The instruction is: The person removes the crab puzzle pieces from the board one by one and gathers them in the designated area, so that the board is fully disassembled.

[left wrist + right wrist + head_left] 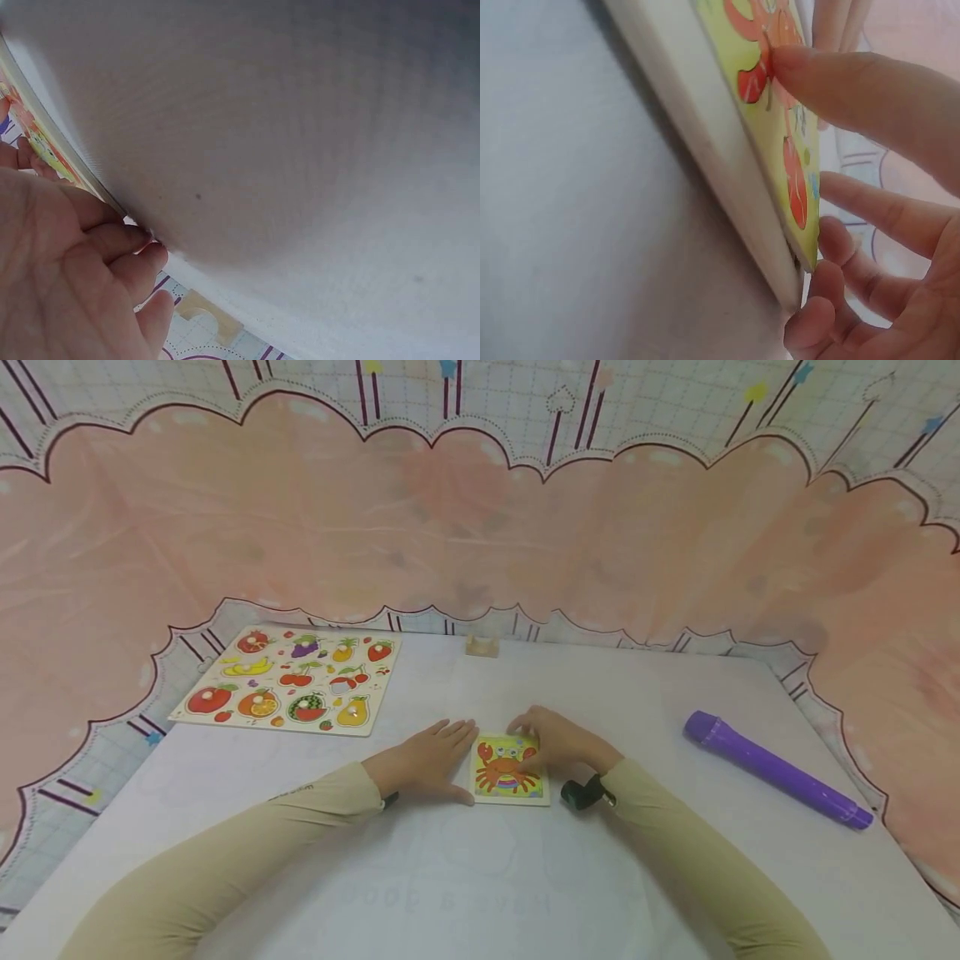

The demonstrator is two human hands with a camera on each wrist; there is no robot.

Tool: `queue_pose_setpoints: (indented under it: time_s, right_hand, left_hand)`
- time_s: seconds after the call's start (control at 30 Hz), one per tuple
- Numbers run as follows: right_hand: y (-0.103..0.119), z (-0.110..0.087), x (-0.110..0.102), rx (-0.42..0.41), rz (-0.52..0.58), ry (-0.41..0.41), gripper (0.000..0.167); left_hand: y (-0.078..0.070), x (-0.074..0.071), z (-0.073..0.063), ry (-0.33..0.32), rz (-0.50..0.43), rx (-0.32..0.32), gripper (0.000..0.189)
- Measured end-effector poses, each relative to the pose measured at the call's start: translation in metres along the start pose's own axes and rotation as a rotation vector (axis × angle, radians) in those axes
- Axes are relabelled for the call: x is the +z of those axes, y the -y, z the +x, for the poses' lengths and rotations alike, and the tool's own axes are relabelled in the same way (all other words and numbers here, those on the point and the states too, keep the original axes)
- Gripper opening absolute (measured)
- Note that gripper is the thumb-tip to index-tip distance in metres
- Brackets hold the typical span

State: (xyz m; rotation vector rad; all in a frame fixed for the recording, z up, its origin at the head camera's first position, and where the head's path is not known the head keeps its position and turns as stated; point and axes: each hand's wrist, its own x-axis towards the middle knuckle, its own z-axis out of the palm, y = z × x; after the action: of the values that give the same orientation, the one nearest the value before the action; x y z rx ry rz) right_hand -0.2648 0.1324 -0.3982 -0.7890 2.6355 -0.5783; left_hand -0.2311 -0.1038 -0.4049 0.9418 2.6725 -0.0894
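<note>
A small square crab jigsaw puzzle [504, 772] lies flat on the white table, its orange crab on yellow. My left hand [427, 762] rests along its left edge, fingers extended toward the far corner and thumb at the near corner. My right hand [561, 741] holds it at the far right corner. In the right wrist view the thumb [802, 67] presses on the crab picture, while curled fingers [810, 322] meet the edge. A pale frame [697, 135] shows beneath the picture. Left wrist view: bent left fingertips [139, 270] sit by the puzzle's side.
A fruit knob puzzle board [360, 668] lies at the back left. A small notched wooden block [482, 647] stands at the table's far edge. To the right lies a purple microphone-shaped stick [780, 770]. A patterned cloth [450, 527] hangs behind.
</note>
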Motion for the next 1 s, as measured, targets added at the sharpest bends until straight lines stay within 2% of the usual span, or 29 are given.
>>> queue_pose_setpoints:
  time_s: [0.2,0.33,0.5,0.77,1.0]
  right_hand:
    - [-0.004,-0.001,0.001,-0.039,0.029,0.004,0.053]
    - [0.001,0.001,0.000,-0.065,-0.009,0.020,0.049]
    - [0.013,0.008,-0.002,-0.022,-0.026,0.024,0.042]
    - [0.019,0.020,0.002,0.003,0.060,0.004,0.028]
    - [0.017,0.026,0.007,0.047,0.133,0.004,0.027]
  left_hand:
    - [-0.001,0.001,0.000,-0.001,0.000,-0.008,0.106]
    - [-0.001,0.001,0.000,0.004,0.002,-0.010,0.106]
    - [0.000,0.000,0.000,0.002,-0.004,0.001,0.106]
    - [0.001,-0.002,-0.001,-0.006,-0.013,0.013,0.105]
    - [0.001,0.000,-0.001,-0.001,-0.021,0.005,0.105]
